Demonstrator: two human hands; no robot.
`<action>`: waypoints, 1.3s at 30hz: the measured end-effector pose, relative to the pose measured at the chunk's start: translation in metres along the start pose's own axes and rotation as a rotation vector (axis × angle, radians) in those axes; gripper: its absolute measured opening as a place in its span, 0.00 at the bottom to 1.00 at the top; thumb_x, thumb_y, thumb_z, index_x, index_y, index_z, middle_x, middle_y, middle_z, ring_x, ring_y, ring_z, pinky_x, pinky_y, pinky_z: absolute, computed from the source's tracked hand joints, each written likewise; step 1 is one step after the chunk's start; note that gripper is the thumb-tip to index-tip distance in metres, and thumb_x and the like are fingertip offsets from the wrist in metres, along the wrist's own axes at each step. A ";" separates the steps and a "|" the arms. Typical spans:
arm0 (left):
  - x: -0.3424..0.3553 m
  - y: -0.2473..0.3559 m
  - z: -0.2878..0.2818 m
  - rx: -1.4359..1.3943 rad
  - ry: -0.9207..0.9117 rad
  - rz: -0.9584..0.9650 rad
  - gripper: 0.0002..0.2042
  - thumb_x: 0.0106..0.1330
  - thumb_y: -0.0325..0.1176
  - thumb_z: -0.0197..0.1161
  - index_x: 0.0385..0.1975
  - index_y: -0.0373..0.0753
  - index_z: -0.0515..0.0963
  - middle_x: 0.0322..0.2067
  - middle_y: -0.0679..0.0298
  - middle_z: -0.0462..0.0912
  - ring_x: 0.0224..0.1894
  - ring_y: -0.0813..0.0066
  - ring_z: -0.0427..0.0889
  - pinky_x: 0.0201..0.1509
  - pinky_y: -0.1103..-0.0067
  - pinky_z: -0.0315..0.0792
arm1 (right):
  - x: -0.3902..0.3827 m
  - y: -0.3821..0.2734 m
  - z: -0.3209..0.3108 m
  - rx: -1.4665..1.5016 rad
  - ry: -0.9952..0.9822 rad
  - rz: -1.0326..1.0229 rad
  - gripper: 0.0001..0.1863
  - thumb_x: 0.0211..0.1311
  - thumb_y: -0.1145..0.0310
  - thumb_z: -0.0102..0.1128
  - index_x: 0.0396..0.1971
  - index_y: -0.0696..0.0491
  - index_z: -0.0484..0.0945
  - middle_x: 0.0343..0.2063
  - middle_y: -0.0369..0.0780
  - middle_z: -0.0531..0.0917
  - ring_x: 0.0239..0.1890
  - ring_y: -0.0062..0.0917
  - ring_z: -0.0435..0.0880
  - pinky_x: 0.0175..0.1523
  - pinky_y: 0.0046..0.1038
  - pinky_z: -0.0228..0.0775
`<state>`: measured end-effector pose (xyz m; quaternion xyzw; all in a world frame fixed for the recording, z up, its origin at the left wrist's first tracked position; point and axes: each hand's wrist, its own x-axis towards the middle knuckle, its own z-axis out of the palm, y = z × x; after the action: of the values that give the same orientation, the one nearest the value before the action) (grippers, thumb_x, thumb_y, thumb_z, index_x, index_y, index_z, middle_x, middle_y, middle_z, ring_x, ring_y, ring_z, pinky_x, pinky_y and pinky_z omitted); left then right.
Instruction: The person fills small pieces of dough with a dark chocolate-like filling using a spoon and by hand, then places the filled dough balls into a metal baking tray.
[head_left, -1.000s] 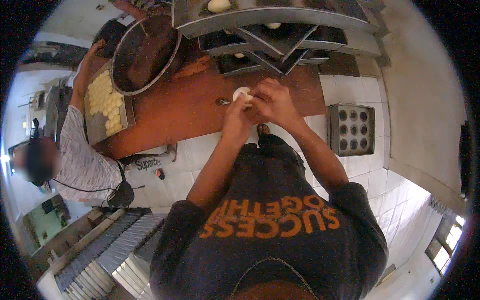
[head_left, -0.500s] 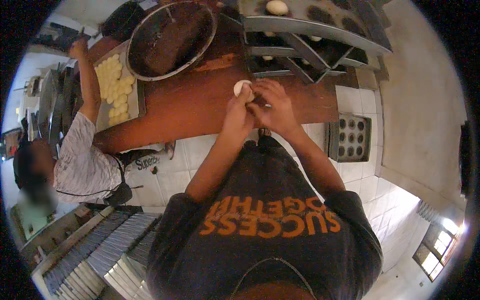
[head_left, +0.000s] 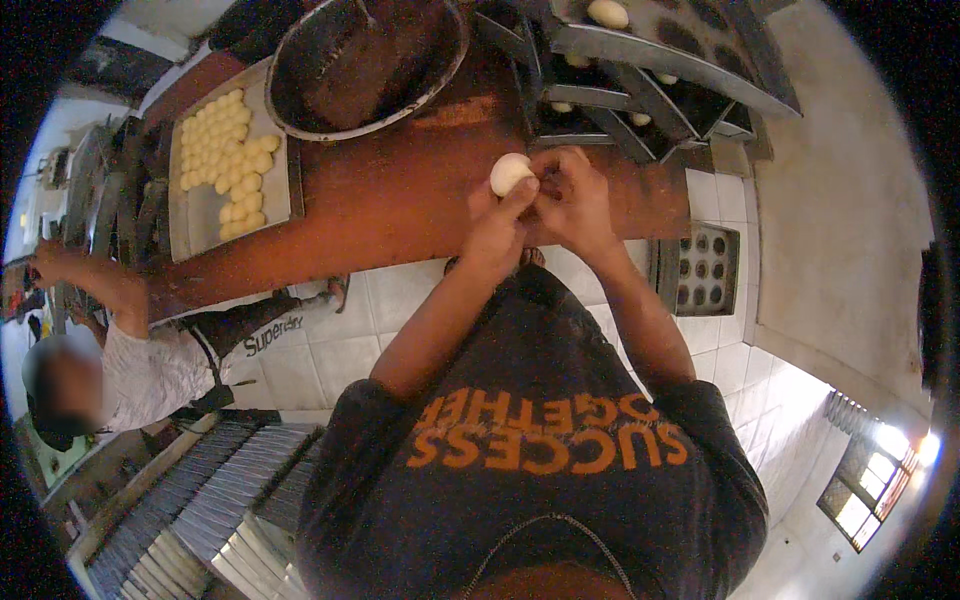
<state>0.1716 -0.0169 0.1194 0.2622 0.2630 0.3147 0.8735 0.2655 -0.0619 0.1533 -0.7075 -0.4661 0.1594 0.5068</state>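
Observation:
A pale round dough ball [head_left: 511, 174] is held up over the near part of the brown tabletop. My left hand [head_left: 497, 222] is closed around it, the thumb lying across its near side. My right hand [head_left: 575, 200] meets the ball's right side, its fingers bent and pinched together at the dough's edge. What the right fingertips grip is partly hidden. Ahead and to the left sits a large round basin [head_left: 290, 122] with dark brown paste and a utensil handle in it.
A metal tray [head_left: 200, 215] with many dough balls [head_left: 240, 170] lies left on the table [head_left: 390, 200]. Stacked dark pans [head_left: 660, 60] with dough pieces stand far right. A cupped pan [head_left: 706, 268] is at floor level, right. A co-worker [head_left: 150, 370] stands left.
The view has shifted a little. My hands still hold the dough ball, now turned with more of it showing. The co-worker's arm has moved from above the tray toward the far left.

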 end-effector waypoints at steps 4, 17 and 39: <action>-0.002 0.013 0.009 -0.172 -0.074 -0.141 0.11 0.60 0.33 0.55 0.40 0.35 0.69 0.36 0.65 0.74 0.38 0.75 0.74 0.42 0.78 0.70 | 0.002 0.016 -0.012 -0.178 0.063 -0.293 0.11 0.36 0.74 0.62 0.25 0.55 0.74 0.32 0.43 0.75 0.32 0.36 0.75 0.38 0.33 0.69; 0.020 -0.013 0.037 -0.265 0.021 -0.072 0.14 0.62 0.39 0.53 0.42 0.36 0.68 0.37 0.64 0.74 0.39 0.74 0.74 0.44 0.79 0.70 | 0.010 0.021 -0.037 -0.208 0.195 -0.485 0.11 0.37 0.77 0.59 0.27 0.54 0.75 0.31 0.40 0.76 0.37 0.35 0.72 0.42 0.32 0.65; 0.019 -0.050 0.115 -0.049 0.112 0.094 0.15 0.61 0.37 0.54 0.44 0.35 0.68 0.39 0.65 0.73 0.42 0.76 0.72 0.46 0.80 0.67 | 0.018 0.058 -0.111 -0.022 0.114 -0.556 0.15 0.36 0.74 0.61 0.32 0.55 0.76 0.35 0.40 0.75 0.39 0.35 0.72 0.43 0.34 0.63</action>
<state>0.2762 -0.0704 0.1661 0.2349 0.2912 0.3757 0.8479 0.3806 -0.1135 0.1559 -0.5660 -0.6146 -0.0309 0.5486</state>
